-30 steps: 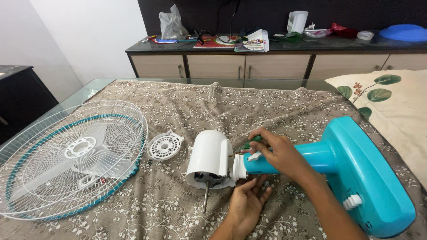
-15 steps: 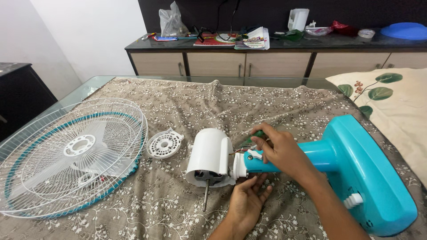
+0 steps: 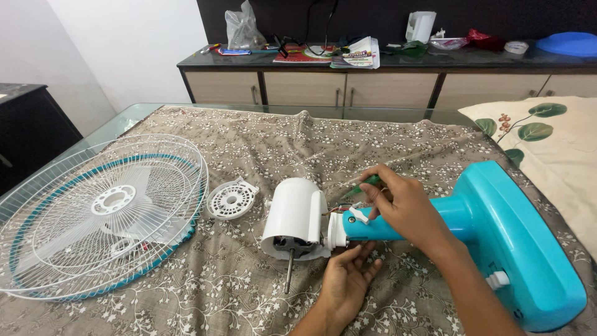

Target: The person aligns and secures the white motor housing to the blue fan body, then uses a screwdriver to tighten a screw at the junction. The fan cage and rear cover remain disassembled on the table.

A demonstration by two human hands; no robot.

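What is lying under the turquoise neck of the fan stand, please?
The left hand lies palm up beneath the turquoise neck, on the flowered cloth. The right hand covers the neck's top, so that part is hidden.

One white motor housing (image 3: 293, 218) lies on the patterned cloth (image 3: 261, 143), with one metal shaft (image 3: 288, 272) sticking out of it. One turquoise fan stand (image 3: 497, 242) lies beside it. Two wire guards (image 3: 99, 211) seem stacked at the left, though they overlap too closely to be sure. One round white vented cap (image 3: 232, 198) sits between. Two hands are in view: one left hand (image 3: 346, 286), one right hand (image 3: 404, 208). One floral cushion (image 3: 553, 149) rests at the right.
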